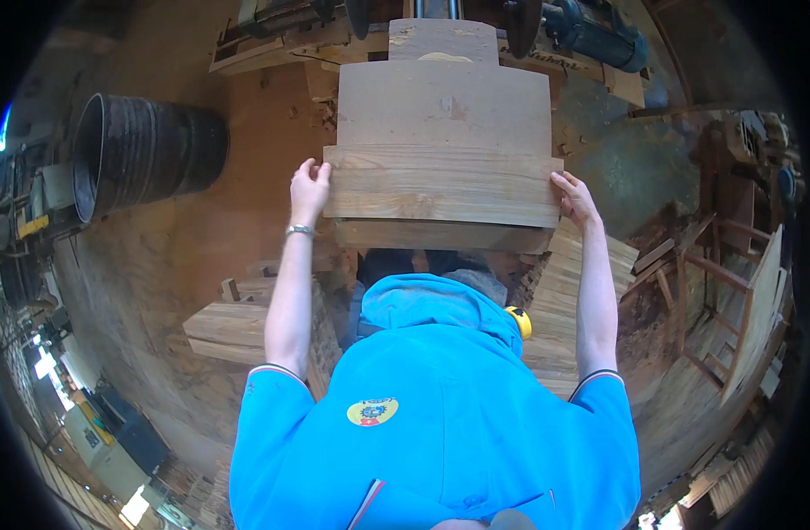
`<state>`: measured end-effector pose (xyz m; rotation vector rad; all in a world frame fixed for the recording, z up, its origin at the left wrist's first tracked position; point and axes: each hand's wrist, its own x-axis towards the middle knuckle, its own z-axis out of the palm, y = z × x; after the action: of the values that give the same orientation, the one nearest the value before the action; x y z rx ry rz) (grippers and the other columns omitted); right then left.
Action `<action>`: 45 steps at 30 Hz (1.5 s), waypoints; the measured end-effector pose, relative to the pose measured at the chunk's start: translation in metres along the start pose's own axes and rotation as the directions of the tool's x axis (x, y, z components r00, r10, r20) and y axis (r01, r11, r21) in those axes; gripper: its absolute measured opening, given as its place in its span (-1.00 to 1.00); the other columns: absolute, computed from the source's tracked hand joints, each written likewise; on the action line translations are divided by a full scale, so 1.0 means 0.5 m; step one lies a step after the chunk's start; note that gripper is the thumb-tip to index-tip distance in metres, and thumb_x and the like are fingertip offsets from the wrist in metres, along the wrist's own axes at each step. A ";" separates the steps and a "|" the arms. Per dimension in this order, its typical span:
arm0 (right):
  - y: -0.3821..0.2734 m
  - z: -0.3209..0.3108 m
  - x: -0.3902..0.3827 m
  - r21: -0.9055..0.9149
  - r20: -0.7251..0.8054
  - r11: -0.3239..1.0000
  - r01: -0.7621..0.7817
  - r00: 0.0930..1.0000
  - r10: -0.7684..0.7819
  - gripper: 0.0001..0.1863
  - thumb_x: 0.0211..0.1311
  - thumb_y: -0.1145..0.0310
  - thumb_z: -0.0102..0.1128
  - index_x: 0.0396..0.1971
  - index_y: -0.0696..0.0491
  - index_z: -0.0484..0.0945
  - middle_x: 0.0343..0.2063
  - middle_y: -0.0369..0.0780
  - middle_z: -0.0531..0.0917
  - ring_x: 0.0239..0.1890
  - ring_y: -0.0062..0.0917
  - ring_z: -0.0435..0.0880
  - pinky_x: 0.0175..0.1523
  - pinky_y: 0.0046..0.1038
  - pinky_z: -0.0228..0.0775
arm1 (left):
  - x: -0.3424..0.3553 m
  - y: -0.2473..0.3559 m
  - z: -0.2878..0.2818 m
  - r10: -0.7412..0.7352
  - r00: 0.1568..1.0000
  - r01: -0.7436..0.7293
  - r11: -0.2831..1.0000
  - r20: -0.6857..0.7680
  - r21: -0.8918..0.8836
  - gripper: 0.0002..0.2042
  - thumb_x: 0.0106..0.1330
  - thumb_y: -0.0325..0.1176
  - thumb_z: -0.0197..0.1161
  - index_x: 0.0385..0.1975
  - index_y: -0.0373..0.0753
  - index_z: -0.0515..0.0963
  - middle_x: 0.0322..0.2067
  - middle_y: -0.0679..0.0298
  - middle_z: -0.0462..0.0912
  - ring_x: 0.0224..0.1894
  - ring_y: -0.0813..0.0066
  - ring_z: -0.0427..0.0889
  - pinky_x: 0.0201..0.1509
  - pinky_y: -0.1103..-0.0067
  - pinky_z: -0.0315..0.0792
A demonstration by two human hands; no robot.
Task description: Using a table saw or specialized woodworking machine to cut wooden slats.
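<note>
A wooden board [440,187] with visible grain lies crosswise at the near edge of a flat worktable [449,104]. At its left end, my left hand [310,190] has its fingers curled against the board's edge. My right hand [575,196] grips the opposite end, thumb and fingers at the corner. Whether other pieces lie under the board I cannot tell. My fingertips are partly hidden on both sides.
Ahead, a machine with a blue motor [599,37] stands beyond the worktable. A dark drum [153,150] lies to the left. Stacked wooden pieces are at my left [237,329] and right [555,314]. A wooden frame [727,300] stands farther right.
</note>
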<state>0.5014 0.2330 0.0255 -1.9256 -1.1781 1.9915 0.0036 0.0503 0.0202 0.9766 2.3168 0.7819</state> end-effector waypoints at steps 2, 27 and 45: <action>0.023 0.012 0.004 0.089 -0.047 0.992 0.087 0.995 -0.083 -0.27 0.16 0.00 0.22 0.22 0.12 0.27 0.17 -0.18 0.38 0.26 -0.45 0.25 0.25 -0.35 0.07 | -0.039 0.090 0.015 0.374 0.921 -0.311 0.874 -0.109 0.373 -0.61 0.15 -0.29 0.20 -0.03 -0.31 0.45 -0.13 0.04 0.49 0.02 0.10 0.38 0.13 0.30 0.29; 0.089 0.521 -0.103 -0.877 -0.121 0.191 0.440 0.183 -0.976 -0.67 0.09 0.06 0.16 -0.23 -0.06 0.50 -0.08 -0.25 0.47 0.10 -0.32 0.35 0.17 -0.17 0.10 | -0.102 0.318 0.259 0.586 0.788 -0.605 0.678 0.191 0.416 -0.62 0.19 -0.16 0.16 -0.08 -0.26 0.40 -0.02 0.16 0.42 0.11 0.23 0.31 0.08 0.00 0.15; -0.268 0.458 0.192 -0.896 -0.139 0.163 0.414 0.086 -0.986 -0.68 0.10 0.07 0.10 -0.27 -0.01 0.53 -0.10 -0.25 0.51 0.09 -0.30 0.37 0.17 -0.19 0.10 | 0.327 0.511 0.347 0.545 0.838 -0.496 0.725 0.043 0.478 -0.72 0.24 -0.17 0.08 -0.14 -0.16 0.44 -0.02 0.25 0.44 0.08 0.31 0.33 0.02 0.03 0.19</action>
<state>0.2245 0.2821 0.0023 -1.2836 -2.1042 -0.0136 0.1322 0.3748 0.0321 1.9153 2.3889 0.4597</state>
